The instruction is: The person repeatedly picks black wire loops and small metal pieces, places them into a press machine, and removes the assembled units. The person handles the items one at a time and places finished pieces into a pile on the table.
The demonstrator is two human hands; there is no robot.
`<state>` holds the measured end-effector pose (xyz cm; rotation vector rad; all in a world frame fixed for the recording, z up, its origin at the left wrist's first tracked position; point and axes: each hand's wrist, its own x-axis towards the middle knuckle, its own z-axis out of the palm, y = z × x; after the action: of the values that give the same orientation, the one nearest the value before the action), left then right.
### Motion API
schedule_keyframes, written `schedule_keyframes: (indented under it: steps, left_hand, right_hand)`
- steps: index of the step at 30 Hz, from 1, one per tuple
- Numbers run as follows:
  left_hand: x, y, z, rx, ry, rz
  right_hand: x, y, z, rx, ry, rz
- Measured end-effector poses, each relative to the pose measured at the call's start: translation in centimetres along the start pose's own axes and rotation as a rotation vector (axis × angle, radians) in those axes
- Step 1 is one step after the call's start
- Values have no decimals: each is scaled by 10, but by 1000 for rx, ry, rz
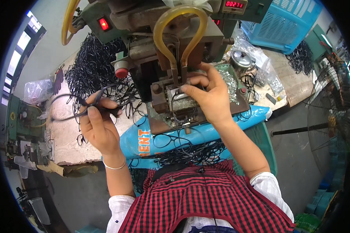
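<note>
Work at a green-and-brown machine, seen from where I stand, at the front edge of the table. The left hand, over the table's left part, grasps slim black frames between thumb and curled fingers. The right hand reaches to the metal fixture, where a single black frame hangs; whether its fingertips pinch that frame or merely steady it cannot be told. Good practice here, in my judgement: seat the frame squarely, steady it from the side, keep fingertips out from under the tooling, and hold the spare loops well apart so none snags. Pose: the right forearm slants inward to the fixture, thumb and forefinger foremost; the left forearm stands nearly straight, thumb pressed to the fingers, frames fanned outward
</note>
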<state>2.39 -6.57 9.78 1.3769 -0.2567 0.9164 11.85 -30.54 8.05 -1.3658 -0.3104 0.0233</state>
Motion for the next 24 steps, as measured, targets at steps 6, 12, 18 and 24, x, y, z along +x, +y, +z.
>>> schedule_keyframes:
  steps: [6, 12, 18, 24]
  left_hand:
    - [35, 10, 46, 322, -75, 174]
    - [20, 34, 55, 105, -166, -64]
    - [-23, 38, 72, -278, -559, -1205]
    - [-22, 22, 94, -276, -333, -1400]
  right_hand:
    - [-11, -8, 22, 140, 23, 11]
    - [-28, -22, 4, -97, -58, -83]
    - [-18, 56, -104, -1416, 279, -274]
    - [-1, 64, -122, -1156, 317, -349]
